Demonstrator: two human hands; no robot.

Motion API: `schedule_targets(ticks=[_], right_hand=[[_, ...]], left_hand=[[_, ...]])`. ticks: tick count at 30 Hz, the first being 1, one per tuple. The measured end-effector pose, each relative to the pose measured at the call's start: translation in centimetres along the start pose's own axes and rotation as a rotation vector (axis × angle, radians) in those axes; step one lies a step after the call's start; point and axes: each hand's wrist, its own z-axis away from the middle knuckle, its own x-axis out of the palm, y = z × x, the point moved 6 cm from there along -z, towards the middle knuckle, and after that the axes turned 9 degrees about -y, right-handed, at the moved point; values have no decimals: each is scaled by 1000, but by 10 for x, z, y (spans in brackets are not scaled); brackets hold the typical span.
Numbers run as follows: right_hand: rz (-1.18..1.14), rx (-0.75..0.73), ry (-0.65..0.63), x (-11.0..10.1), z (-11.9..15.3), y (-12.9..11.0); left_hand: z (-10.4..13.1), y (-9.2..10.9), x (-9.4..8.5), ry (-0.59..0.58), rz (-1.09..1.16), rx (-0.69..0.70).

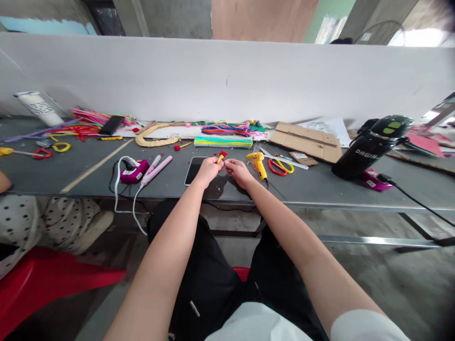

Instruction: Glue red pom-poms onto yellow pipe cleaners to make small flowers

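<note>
Now, by the table's front edge, the left hand pinches a red-and-yellow craft piece; the right hand curls alongside, grip unclear.

White top, plain where visible; right sleeve, white, short, ending above the elbow; black trousers; slim whitish strip at left thigh, nature unclear; left hand, right hand, both bare.

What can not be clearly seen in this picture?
In the head view:
Small red-and-yellow piece: lower end hidden by the left hand.
White-edged black phone: partly covered by that hand.
White cylindrical container: lettering too blurred to read.
Right hand: too small to tell whether it holds anything.
</note>
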Motion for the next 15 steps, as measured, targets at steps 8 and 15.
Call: schedule_targets(ticks=[8, 15], right_hand=[[-21, 16, -2, 1, 0, -1], [-67, -30, 136, -7, 3, -3]], left_hand=[[-2, -5, -3, 37, -32, -10], [5, -11, -14, 30, -111, -138]])
